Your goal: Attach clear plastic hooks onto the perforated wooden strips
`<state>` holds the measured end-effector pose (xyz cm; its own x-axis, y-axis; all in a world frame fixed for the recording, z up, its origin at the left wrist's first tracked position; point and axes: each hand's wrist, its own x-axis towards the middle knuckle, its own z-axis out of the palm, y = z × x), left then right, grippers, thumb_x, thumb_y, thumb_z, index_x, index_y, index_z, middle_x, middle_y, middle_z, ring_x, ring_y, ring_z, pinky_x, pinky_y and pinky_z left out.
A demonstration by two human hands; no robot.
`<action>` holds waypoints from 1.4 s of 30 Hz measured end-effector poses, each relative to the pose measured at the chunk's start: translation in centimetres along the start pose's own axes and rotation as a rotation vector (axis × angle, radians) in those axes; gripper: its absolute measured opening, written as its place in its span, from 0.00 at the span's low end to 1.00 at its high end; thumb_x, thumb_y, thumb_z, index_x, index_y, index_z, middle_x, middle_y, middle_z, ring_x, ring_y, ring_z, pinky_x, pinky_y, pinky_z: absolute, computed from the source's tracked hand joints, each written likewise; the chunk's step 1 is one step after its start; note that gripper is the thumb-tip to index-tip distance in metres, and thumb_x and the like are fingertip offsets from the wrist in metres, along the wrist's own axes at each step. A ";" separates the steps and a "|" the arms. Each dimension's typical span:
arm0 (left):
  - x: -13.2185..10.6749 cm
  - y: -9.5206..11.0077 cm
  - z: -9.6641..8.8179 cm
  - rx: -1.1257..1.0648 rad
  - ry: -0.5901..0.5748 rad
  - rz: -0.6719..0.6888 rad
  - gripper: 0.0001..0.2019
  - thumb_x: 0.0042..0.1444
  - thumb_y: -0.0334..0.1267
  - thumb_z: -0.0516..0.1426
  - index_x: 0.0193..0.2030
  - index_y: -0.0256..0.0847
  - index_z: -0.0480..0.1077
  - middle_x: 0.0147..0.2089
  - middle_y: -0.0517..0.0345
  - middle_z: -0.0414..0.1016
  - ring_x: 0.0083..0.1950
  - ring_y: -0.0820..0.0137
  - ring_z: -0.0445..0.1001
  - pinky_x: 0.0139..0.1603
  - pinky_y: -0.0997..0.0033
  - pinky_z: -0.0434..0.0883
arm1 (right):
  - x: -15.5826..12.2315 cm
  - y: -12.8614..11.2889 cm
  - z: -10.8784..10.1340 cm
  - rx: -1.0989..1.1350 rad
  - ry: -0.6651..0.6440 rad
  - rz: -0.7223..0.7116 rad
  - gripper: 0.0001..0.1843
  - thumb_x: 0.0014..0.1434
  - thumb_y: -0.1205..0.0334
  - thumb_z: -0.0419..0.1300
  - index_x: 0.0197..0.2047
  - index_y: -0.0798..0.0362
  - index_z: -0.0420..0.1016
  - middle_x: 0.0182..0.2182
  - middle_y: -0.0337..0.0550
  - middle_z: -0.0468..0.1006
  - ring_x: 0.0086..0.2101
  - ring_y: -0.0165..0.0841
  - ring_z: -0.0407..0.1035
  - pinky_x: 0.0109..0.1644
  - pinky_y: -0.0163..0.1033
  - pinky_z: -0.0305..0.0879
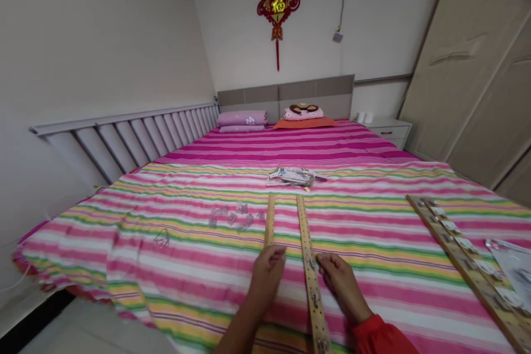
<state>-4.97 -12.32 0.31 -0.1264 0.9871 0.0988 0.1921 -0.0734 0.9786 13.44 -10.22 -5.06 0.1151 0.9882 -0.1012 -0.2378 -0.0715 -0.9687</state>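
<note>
Two long, narrow wooden strips with rows of holes lie on the striped bedcover. The left strip point(270, 218) runs up to my left hand point(269, 270), whose fingers are curled closed; anything inside them is hidden. Beside the right strip point(306, 232), my right hand point(341, 281) has thumb and fingers pinched together at the strip's edge, close to a small metal fitting point(312, 263). What that pinch holds is too small to make out. Another metal fitting point(315, 300) sits lower on the same strip. Several small clear plastic pieces point(232, 218) are scattered left of the strips.
A wooden board with several metal and white fittings point(467, 257) lies at right, beside a clear plastic bag point(512, 265). Plastic packaging point(292, 177) rests beyond the strips. Thin wire-like pieces point(161, 238) lie at left. Folded bedding point(243, 119) is by the headboard point(253, 97).
</note>
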 end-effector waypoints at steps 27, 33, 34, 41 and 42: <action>12.1 -1.5 -2.8 0.674 0.185 -0.199 0.12 0.51 0.39 0.53 0.19 0.40 0.66 0.24 0.52 0.74 0.29 0.65 0.72 0.28 0.71 0.56 | 1.0 1.2 -0.3 0.099 0.035 0.082 0.24 0.35 0.42 0.69 0.23 0.54 0.69 0.11 0.30 0.62 0.11 0.19 0.44 0.16 0.28 0.34; 12.2 -1.1 -3.6 0.526 0.251 -0.147 0.13 0.49 0.39 0.53 0.16 0.41 0.61 0.18 0.60 0.64 0.25 0.69 0.65 0.28 0.72 0.56 | 0.8 1.0 -0.2 0.118 0.028 0.083 0.25 0.34 0.42 0.69 0.22 0.54 0.69 0.11 0.30 0.63 0.11 0.18 0.44 0.16 0.28 0.34; 12.0 -0.9 -3.8 0.481 0.252 -0.129 0.13 0.49 0.39 0.53 0.16 0.41 0.61 0.17 0.62 0.62 0.25 0.70 0.64 0.28 0.73 0.57 | 0.8 1.0 -0.2 0.122 0.027 0.083 0.25 0.34 0.42 0.69 0.23 0.54 0.69 0.11 0.30 0.63 0.11 0.18 0.44 0.16 0.28 0.34; 6.9 2.1 -4.3 -0.033 0.076 -0.075 0.16 0.45 0.52 0.58 0.25 0.39 0.68 0.17 0.70 0.56 0.20 0.78 0.53 0.22 0.77 0.53 | 0.6 0.7 -0.3 0.147 0.025 0.068 0.25 0.34 0.42 0.70 0.22 0.54 0.69 0.11 0.30 0.63 0.11 0.18 0.45 0.15 0.28 0.34; 5.8 2.6 -4.2 -0.144 0.026 -0.095 0.17 0.43 0.52 0.60 0.27 0.39 0.70 0.17 0.70 0.55 0.19 0.79 0.51 0.21 0.78 0.50 | 0.5 0.6 -0.3 0.152 0.021 0.064 0.25 0.34 0.42 0.70 0.22 0.54 0.69 0.11 0.30 0.63 0.11 0.18 0.45 0.15 0.28 0.34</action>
<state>-9.29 -7.41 4.17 -0.1632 0.9866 0.0076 0.0374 -0.0015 0.9993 13.61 -9.78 -5.72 0.1147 0.9792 -0.1676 -0.3886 -0.1110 -0.9147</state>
